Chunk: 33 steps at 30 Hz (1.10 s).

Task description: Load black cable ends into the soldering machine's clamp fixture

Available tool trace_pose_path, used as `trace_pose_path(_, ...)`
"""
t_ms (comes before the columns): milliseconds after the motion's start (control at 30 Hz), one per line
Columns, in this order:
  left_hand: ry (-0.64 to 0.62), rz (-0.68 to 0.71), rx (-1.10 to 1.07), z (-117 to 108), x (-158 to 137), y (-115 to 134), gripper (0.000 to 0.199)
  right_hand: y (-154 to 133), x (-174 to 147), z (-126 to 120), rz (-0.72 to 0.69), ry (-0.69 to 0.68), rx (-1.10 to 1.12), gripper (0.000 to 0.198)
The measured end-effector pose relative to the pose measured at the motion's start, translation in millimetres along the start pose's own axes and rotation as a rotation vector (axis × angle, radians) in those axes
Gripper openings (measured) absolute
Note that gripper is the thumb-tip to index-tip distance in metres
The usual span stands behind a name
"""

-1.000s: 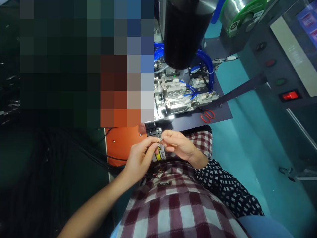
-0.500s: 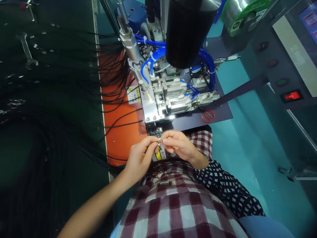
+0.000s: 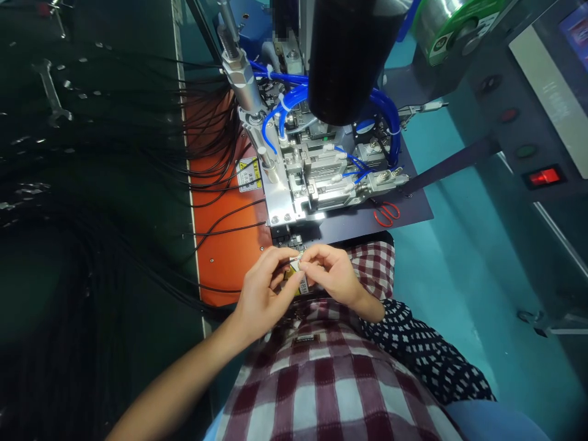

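Both hands meet low centre, in front of the machine (image 3: 328, 191), over the arrow label (image 3: 302, 285). Small pale part (image 3: 300, 257) sits at the fingertips, between the hands. Right hand (image 3: 334, 278): thumb and forefinger together, pinched on the part. Left hand (image 3: 261, 297): forefinger reaches the part, thumb stretched below, tips apart; thin dark wire (image 3: 288, 263) runs along under the forefinger. Can't tell if left fingers clamp it; part's shape too small to read.

Orange plate (image 3: 229, 272) left of the hands, black cables (image 3: 214, 144) lying across its upper part. Red-handled scissors (image 3: 386, 214) beside machine, right side. Spanner (image 3: 53, 95) on dark table (image 3: 124, 104), far left. Spool (image 3: 438, 27) top right, red switch (image 3: 545, 177) below it on a panel. Checked apron (image 3: 316, 373) under the hands.
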<state>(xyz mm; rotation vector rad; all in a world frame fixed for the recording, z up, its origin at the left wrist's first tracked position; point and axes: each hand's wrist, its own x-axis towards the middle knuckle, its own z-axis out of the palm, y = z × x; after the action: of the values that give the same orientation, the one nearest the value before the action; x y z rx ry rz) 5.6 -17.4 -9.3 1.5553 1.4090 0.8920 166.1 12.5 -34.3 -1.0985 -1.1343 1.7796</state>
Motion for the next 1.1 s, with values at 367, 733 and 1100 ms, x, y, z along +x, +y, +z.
trace_pose_path(367,0.167,0.098,0.037,5,0,-2,0.009,1,-2,9,-0.129,0.035,-0.086,0.013)
trace_pose_path(733,0.048,-0.351,-0.514,-4,5,4,0.015,1,1,1,-0.434,0.014,-0.423,0.009)
trace_pose_path(1100,0.046,-0.571,-0.547,-9,9,-4,0.023,8,3,5,-0.330,0.048,-0.453,0.005)
